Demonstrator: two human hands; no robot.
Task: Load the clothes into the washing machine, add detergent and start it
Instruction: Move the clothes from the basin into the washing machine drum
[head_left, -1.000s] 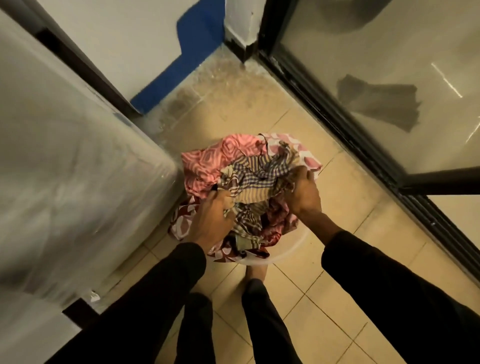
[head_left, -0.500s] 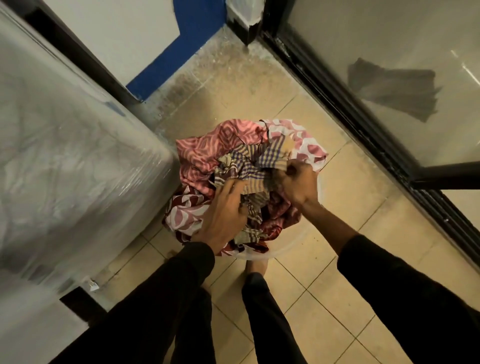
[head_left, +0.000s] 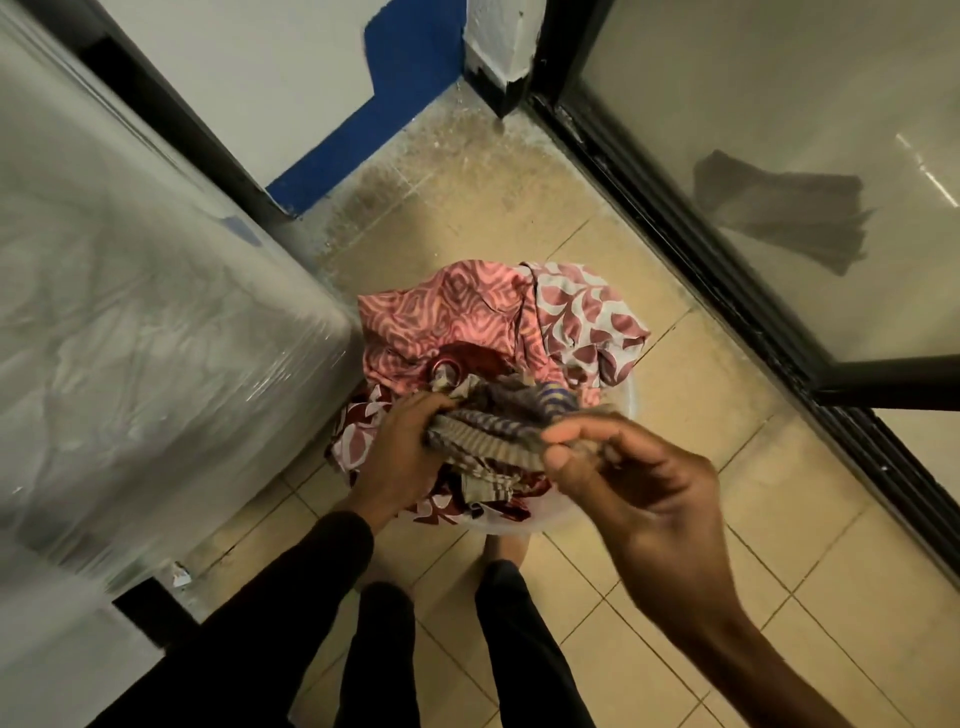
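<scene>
A clear plastic basin (head_left: 626, 400) on the tiled floor holds a heap of clothes: a pink patterned cloth (head_left: 441, 317), a white cloth with maroon leaf shapes (head_left: 587, 312) and a striped beige-and-blue garment (head_left: 493, 431). My left hand (head_left: 400, 452) grips the striped garment at its left end. My right hand (head_left: 634, 483) pinches its right end, raised above the basin. The washing machine (head_left: 145, 332), wrapped in clear plastic film, stands at the left, its lid out of view.
A glass sliding door with a black frame (head_left: 691, 228) runs along the right. A white and blue wall (head_left: 405, 78) closes the far corner. My legs and a bare foot (head_left: 506, 545) stand just behind the basin on beige tiles.
Both hands have lifted the striped garment up off the heap, and my right hand has come up and nearer the camera. A red item beneath it now shows.
</scene>
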